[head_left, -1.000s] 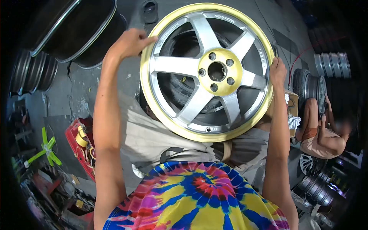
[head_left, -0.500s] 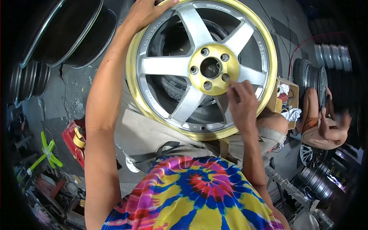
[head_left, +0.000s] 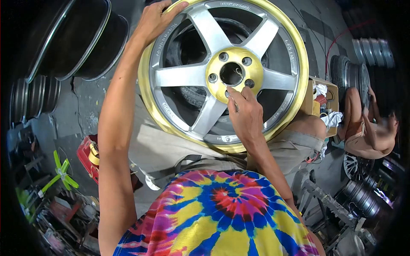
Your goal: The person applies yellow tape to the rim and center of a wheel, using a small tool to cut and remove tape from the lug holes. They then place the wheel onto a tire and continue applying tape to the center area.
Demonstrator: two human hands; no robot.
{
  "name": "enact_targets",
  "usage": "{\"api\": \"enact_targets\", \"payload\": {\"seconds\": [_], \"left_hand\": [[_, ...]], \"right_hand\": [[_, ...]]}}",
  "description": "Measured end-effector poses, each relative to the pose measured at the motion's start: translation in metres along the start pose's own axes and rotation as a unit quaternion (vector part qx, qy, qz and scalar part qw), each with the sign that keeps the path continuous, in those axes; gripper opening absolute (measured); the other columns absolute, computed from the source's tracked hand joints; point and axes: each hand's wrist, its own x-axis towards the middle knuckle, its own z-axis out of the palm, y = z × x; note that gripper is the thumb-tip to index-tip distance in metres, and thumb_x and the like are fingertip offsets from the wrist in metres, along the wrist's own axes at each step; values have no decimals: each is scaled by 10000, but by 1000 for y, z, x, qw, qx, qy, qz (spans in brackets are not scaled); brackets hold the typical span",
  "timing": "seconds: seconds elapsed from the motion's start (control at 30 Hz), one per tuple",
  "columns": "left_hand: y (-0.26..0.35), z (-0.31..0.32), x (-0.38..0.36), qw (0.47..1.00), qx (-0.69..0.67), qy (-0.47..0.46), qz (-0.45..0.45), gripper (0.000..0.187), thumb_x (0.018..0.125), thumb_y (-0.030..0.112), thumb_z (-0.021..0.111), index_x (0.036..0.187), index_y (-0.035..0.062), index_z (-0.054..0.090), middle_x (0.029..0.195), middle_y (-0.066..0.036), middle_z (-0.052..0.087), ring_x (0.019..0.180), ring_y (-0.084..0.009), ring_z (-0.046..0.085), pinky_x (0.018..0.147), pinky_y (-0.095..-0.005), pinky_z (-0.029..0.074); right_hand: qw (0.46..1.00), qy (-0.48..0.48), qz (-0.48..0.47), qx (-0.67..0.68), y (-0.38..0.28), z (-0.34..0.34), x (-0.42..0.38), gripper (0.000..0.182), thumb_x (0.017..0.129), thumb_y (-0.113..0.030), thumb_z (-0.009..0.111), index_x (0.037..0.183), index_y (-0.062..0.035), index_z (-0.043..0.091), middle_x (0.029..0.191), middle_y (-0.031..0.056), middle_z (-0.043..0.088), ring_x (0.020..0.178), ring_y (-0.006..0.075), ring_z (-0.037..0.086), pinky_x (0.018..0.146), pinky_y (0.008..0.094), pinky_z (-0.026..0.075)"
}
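Note:
A silver wheel rim with a yellow outer lip and a yellow hub face leans across my lap, its spokes facing me. My left hand grips its upper left edge, thumb over the lip. At the hub, my right hand is closed, fingertips pinched at the lowest bolt hole and touching the yellow face. Something small may be between those fingers, but I cannot make it out. The hub's other bolt holes and round centre bore are uncovered.
A tyre lies behind the spokes. To the right stands a cardboard box with rags, and beyond it a seated co-worker handles another wheel. A red case and a green fan are at left, below large rims.
My right hand has moved left across the hub, from beside the lower right bolt hole to the lowest one. My left hand keeps its place on the rim's edge.

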Motion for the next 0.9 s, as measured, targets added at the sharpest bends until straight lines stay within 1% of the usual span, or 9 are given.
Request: {"api": "enact_targets", "payload": {"seconds": [0.13,0.2,0.3,0.4,0.47,0.63,0.7,0.8,0.9], "left_hand": [[3,-2,-2,1000,8,-3,-14,559,986,468,628,937,-87,675,855,-317,671,759,-351,660,717,-492,477],[0,0,-1,999,32,12,14,575,984,489,627,945,-81,687,884,-330,676,818,-453,674,737,-512,482],[-3,0,-2,999,15,19,43,588,982,506,627,940,-76,693,903,-338,676,869,-504,662,751,-525,483],[-4,1,0,999,10,11,31,589,982,508,628,927,-74,692,891,-335,674,857,-490,670,747,-521,483],[-4,0,0,1000,5,9,27,590,983,509,627,925,-74,691,886,-334,672,848,-485,671,742,-520,482],[-5,0,1,1000,5,-2,11,588,984,507,628,926,-74,691,868,-326,672,816,-463,676,730,-516,481],[-7,2,-1,999,-10,26,46,583,982,502,634,923,-75,689,850,-321,672,787,-444,670,720,-510,479],[-8,2,0,999,-25,4,30,571,978,491,640,918,-75,689,842,-317,672,773,-431,666,717,-507,479],[-10,4,1,998,-17,23,52,558,973,479,646,911,-73,690,842,-318,670,771,-425,659,722,-504,479]], "right_hand": [[1000,-21,-6,-18,-6,-2,-1,305,845,-4,742,1149,-23,743,912,152,604,772,339,672,657,449,531],[1000,-24,-13,-15,-7,0,-1,310,848,-3,743,1157,-10,736,918,158,602,774,341,672,659,450,532],[1000,-22,-20,-7,-8,3,-3,317,857,0,739,1173,11,722,924,168,595,775,349,672,665,454,534],[999,-33,-20,-17,-8,6,-4,321,873,1,729,1193,18,712,930,174,593,778,361,674,671,458,535],[999,-17,-32,-20,-6,7,-4,275,895,-37,743,1169,-16,746,863,142,570,706,320,643,629,432,512],[993,-49,-66,-79,-1,1,2,288,893,-48,733,1181,-35,746,878,147,574,709,312,651,634,429,525],[990,-48,-78,-103,3,2,6,291,892,-52,728,1183,-44,747,883,145,577,712,307,654,637,428,531],[989,-55,-66,-116,9,-1,9,292,889,-67,728,1180,-57,749,892,129,586,720,299,662,646,423,543],[990,-47,-76,-112,8,-2,5,299,887,-74,741,1186,-62,750,896,113,589,729,287,661,648,419,537]]}}
